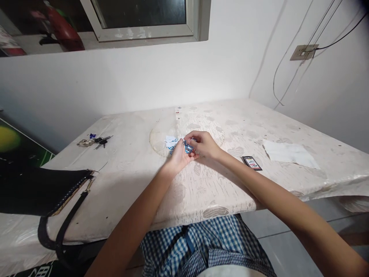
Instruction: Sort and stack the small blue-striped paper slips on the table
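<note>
While left hand [179, 157] cradles it, blue-white card [188, 147] sits pinched in right hand [206, 144].

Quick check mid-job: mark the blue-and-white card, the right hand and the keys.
Card [187, 147]: head view, on its printed front.
Right hand [206, 144]: head view, on its back.
Keys [100, 141]: head view, on the dark middle.

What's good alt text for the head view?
A person's left hand and right hand hold blue-and-white pieces over a table, more pieces beside them. Keys and a black bag lie left; a dark-edged card and white sheet lie right.
</note>
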The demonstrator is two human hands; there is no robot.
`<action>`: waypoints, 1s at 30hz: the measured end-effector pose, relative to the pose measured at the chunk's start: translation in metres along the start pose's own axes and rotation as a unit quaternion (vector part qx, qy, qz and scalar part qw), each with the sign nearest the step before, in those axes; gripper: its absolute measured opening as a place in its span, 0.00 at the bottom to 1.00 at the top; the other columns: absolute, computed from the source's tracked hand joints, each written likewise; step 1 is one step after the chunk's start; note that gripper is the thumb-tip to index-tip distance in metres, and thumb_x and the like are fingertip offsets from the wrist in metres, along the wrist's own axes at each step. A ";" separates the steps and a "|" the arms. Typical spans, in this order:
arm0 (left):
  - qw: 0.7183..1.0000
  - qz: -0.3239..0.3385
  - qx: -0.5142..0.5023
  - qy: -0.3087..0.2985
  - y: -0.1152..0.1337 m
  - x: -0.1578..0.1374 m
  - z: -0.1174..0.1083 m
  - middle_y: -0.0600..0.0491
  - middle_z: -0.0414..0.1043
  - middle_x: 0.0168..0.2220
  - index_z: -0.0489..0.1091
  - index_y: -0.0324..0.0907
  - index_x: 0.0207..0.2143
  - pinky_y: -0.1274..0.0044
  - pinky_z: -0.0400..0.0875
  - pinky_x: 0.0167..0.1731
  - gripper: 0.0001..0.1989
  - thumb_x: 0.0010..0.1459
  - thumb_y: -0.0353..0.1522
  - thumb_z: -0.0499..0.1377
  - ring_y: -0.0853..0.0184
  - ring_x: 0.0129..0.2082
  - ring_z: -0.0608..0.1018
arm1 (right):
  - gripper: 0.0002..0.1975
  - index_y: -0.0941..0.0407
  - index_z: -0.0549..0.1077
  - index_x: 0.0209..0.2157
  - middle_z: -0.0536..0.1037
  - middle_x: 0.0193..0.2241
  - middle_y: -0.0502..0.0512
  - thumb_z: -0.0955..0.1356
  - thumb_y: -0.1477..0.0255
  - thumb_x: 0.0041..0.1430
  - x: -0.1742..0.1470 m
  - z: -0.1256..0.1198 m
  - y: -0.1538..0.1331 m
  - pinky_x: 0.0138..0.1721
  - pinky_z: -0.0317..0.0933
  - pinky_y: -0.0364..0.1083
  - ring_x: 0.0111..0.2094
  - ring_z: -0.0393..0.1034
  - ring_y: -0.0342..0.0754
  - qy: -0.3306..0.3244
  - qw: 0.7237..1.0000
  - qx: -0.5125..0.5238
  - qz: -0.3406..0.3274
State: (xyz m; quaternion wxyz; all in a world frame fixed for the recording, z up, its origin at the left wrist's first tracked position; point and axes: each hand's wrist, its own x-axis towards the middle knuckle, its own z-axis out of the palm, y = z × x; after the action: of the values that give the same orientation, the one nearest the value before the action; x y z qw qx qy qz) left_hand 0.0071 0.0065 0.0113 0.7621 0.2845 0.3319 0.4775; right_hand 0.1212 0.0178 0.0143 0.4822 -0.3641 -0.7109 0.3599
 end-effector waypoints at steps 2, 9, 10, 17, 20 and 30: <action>1.000 0.000 -0.003 0.001 0.000 0.000 0.000 0.55 0.59 0.20 0.60 0.41 0.32 0.76 0.66 0.23 0.12 0.61 0.36 0.42 0.73 0.16 0.61 | 0.06 0.58 0.71 0.32 0.72 0.25 0.51 0.64 0.73 0.51 0.000 0.000 0.000 0.25 0.61 0.42 0.23 0.65 0.41 -0.004 1.000 0.015 0.014; 0.999 0.017 -0.001 0.030 0.004 0.003 -0.005 0.54 0.58 0.17 0.62 0.38 0.27 0.77 0.66 0.23 0.14 0.59 0.35 0.43 0.74 0.15 0.58 | 0.10 0.59 0.70 0.35 0.71 0.29 0.54 0.61 0.77 0.51 0.010 -0.021 -0.003 0.29 0.60 0.43 0.30 0.65 0.43 0.081 0.997 0.001 0.003; 0.999 0.017 -0.002 0.030 0.004 0.002 -0.005 0.54 0.58 0.17 0.62 0.38 0.27 0.77 0.66 0.23 0.15 0.59 0.35 0.43 0.74 0.15 0.58 | 0.10 0.60 0.70 0.36 0.71 0.29 0.54 0.60 0.77 0.52 0.010 -0.023 -0.004 0.30 0.60 0.43 0.31 0.65 0.43 0.068 0.998 -0.002 0.004; 1.000 -0.028 0.011 -0.006 -0.001 0.000 0.000 0.54 0.59 0.20 0.59 0.40 0.27 0.73 0.68 0.25 0.11 0.59 0.36 0.46 0.71 0.19 0.65 | 0.16 0.57 0.67 0.42 0.69 0.33 0.52 0.62 0.79 0.49 0.001 -0.010 -0.007 0.33 0.61 0.44 0.33 0.65 0.43 -0.025 0.998 0.001 -0.063; 0.999 -0.027 0.016 -0.037 -0.003 0.001 -0.001 0.55 0.59 0.20 0.60 0.41 0.27 0.74 0.68 0.26 0.10 0.58 0.36 0.49 0.72 0.18 0.64 | 0.18 0.55 0.66 0.43 0.69 0.30 0.50 0.61 0.80 0.50 -0.003 -0.006 -0.008 0.33 0.61 0.43 0.32 0.64 0.42 -0.068 0.995 -0.022 -0.072; 0.992 -0.061 0.040 -0.099 -0.002 0.000 -0.002 0.57 0.57 0.16 0.60 0.41 0.26 0.76 0.65 0.19 0.10 0.57 0.37 0.48 0.74 0.13 0.59 | 0.22 0.55 0.66 0.45 0.70 0.29 0.50 0.59 0.84 0.48 -0.005 -0.015 -0.010 0.28 0.60 0.41 0.28 0.64 0.41 -0.159 0.981 -0.096 -0.056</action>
State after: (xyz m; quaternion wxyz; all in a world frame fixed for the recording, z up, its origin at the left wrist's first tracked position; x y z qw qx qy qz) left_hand 0.0064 0.0058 0.0082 0.8067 0.3401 0.2904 0.3863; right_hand 0.1348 0.0112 0.0249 0.3447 -0.3064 -0.8292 0.3157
